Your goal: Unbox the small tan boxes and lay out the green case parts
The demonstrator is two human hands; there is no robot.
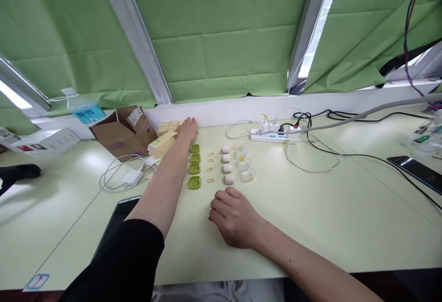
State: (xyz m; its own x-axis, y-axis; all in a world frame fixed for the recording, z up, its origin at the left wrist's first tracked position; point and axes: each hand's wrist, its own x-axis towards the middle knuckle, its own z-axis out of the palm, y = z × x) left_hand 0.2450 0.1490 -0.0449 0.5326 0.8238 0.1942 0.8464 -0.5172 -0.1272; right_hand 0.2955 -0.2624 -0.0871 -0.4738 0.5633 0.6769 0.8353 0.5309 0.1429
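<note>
Facing green blinds [224,35], a pale table [328,200] bears green trays [194,168].

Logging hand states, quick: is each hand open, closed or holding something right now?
Left hand: at the small tan cardboard boxes; whether it grips one cannot be told.
Right hand: curled closed, nothing visible in it, near the pale pink cylinders.

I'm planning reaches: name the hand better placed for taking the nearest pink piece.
Right, probably: the right hand lies just short of that pink piece, while the left hand is off at the tan boxes.
</note>
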